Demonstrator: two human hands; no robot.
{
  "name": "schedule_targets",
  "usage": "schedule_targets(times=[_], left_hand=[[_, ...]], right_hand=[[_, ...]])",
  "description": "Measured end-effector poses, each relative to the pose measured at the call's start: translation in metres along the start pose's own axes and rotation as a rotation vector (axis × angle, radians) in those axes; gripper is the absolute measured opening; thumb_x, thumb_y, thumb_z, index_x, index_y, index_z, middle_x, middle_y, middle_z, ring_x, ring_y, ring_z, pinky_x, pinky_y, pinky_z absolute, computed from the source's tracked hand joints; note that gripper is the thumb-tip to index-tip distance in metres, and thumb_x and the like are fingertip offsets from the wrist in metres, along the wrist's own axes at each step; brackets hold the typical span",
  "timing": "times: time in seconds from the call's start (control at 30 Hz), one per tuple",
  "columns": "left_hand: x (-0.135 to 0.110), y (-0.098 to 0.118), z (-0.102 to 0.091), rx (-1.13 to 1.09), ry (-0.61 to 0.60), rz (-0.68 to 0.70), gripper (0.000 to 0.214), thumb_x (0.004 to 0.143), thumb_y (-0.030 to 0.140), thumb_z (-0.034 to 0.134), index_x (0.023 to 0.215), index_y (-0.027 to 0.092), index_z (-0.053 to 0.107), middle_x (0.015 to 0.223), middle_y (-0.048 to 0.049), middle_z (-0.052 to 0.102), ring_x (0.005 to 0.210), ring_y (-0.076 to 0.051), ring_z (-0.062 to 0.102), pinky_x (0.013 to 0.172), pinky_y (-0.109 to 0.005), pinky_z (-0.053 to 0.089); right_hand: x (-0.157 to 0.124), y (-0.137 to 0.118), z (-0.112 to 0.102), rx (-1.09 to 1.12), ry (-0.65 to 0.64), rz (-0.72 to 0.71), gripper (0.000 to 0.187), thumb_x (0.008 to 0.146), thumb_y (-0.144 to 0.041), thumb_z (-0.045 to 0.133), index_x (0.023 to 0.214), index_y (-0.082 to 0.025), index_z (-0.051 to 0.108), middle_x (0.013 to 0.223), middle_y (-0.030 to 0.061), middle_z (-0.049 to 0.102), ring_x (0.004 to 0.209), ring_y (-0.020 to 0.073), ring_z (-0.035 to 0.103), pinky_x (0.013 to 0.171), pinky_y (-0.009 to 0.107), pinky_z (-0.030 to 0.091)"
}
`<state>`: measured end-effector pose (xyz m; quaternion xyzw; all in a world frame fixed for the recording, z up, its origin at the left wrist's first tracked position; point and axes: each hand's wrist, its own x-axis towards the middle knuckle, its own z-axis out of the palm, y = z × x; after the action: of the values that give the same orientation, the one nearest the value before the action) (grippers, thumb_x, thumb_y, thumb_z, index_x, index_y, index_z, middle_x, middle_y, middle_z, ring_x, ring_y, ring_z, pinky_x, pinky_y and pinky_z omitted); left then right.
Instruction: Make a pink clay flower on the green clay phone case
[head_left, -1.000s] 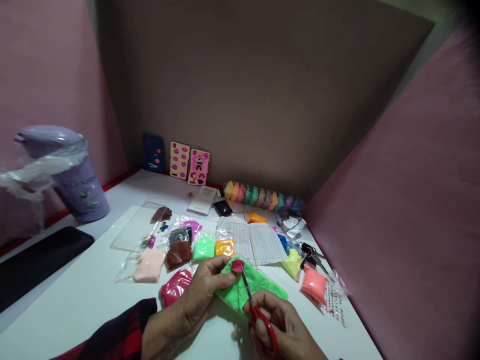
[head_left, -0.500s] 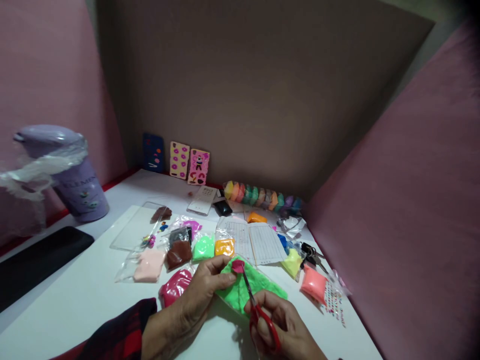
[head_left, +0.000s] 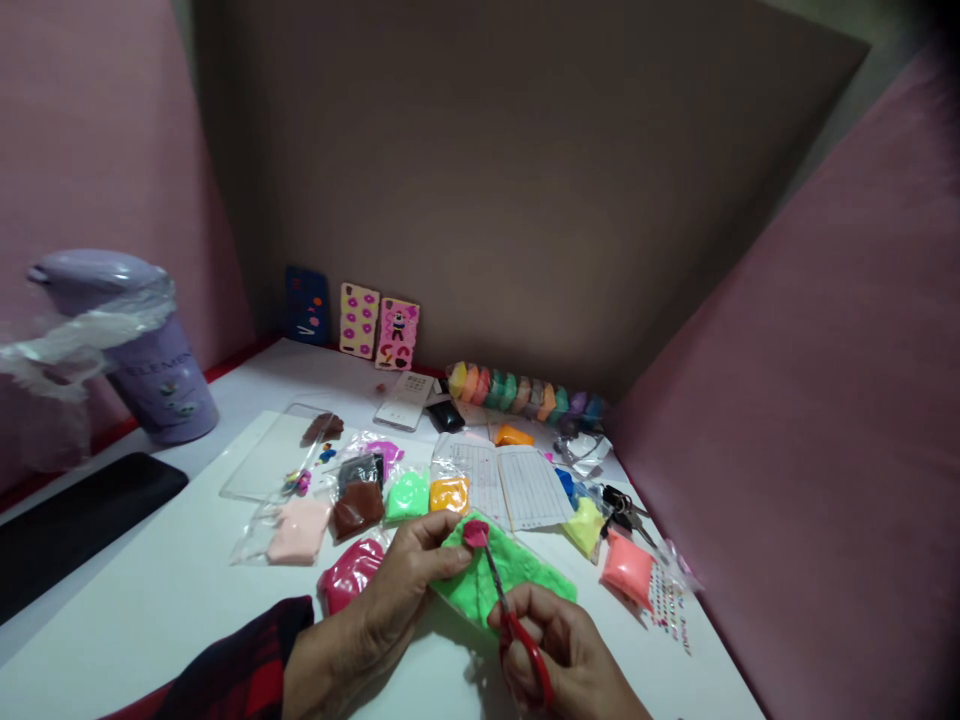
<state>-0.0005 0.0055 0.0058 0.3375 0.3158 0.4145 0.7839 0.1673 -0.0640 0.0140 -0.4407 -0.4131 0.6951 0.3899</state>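
Note:
My left hand (head_left: 397,590) pinches a small dark pink piece of clay (head_left: 475,532) between thumb and fingertips. In my right hand (head_left: 574,660) are red-handled scissors (head_left: 517,625), fingers through the loops, with the blade tips touching the pink piece. Both hands hover over a bright green bag of clay (head_left: 504,578) lying on the white table (head_left: 150,590). A magenta clay bag (head_left: 351,572) lies just left of my left hand.
Several small clay bags lie in a row beyond my hands: pale pink (head_left: 298,530), brown (head_left: 357,508), green, orange. An open booklet (head_left: 511,484), keys (head_left: 621,508), a coral bag (head_left: 627,568), a clear plate (head_left: 276,458), a purple bin (head_left: 154,355) and a dark pad (head_left: 75,520) surround them.
The scissor handles have drawn slightly closer together and my right hand has shifted a little. My left hand and the pink piece stay where they were.

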Motion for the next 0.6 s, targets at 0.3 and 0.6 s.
schedule_targets(times=[0.3, 0.6], left_hand=[[0.0006, -0.0013, 0.0011, -0.029, 0.005, 0.012, 0.025, 0.061, 0.022, 0.077, 0.082, 0.012, 0.071, 0.072, -0.0056, 0.067, 0.065, -0.016, 0.062, 0.063, -0.025, 0.047], [0.0006, -0.0017, 0.0004, -0.008, 0.002, 0.022, 0.02, 0.064, 0.022, 0.076, 0.081, 0.012, 0.07, 0.073, -0.0056, 0.066, 0.067, -0.017, 0.062, 0.064, -0.025, 0.047]], right_hand=[[-0.0035, 0.0026, -0.0001, 0.075, -0.012, 0.007, 0.049, 0.064, -0.053, 0.081, 0.082, -0.016, 0.055, 0.053, -0.0096, 0.042, 0.041, 0.0018, 0.031, 0.044, 0.016, 0.025], [-0.0041, 0.0013, 0.0046, 0.09, -0.047, 0.024, 0.046, 0.067, -0.052, 0.079, 0.081, -0.018, 0.053, 0.048, -0.0114, 0.039, 0.041, 0.0026, 0.029, 0.044, 0.017, 0.023]])
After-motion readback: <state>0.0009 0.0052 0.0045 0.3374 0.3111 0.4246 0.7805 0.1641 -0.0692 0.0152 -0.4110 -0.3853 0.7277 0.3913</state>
